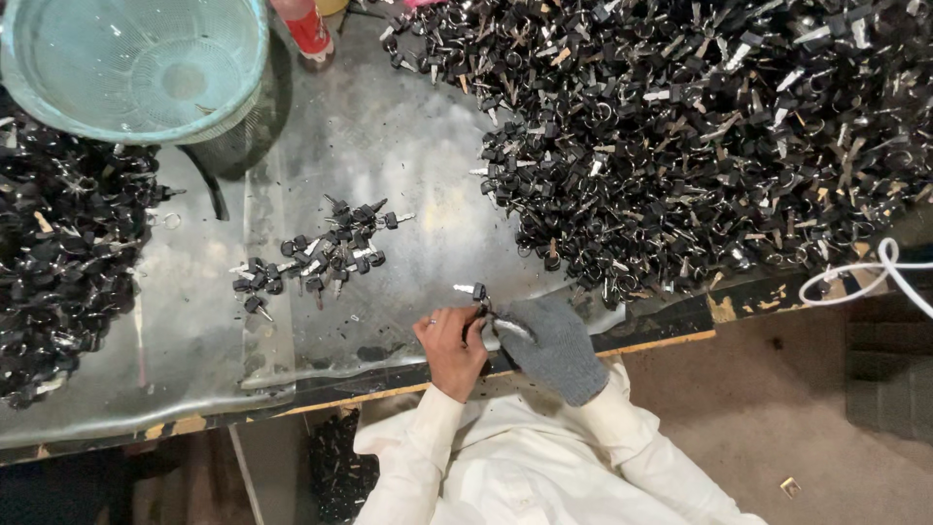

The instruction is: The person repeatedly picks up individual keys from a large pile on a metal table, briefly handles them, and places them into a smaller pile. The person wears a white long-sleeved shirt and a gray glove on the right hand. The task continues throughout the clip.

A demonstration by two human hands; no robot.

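Both hands are seen at the near edge of the table (408,126), close together, over a clear plastic sheet.

Left hand (453,340): bare, fingers curled shut round a key (473,291). The key's black head and short metal blade are seen jutting just past the fingertips, pointing far-left.

Right hand (554,342): in a grey knit glove, touching or nearly touching the left. A bright metal piece is seen at its fingertips, pinched tight; whether it is a second key or a ring cannot be told, as it is small and blurred.

A small pile (321,255) of keys is laid out far-left of the hands, apart from them. A big heap (700,126) fills the far right of the table. Another heap (63,262) is banked at the left edge. A teal basin (136,63) is set at the far left corner, partly over the left heap. A white cable (860,277) is looped off the right edge.

Handling, as judged: the key is light, stiff and small. The plastic head is the better hold, being broader and less slick than the blade. The glove is likely to dull the feel for fine parts. Keys in the heaps look tangled with rings, so one lifted may drag others.
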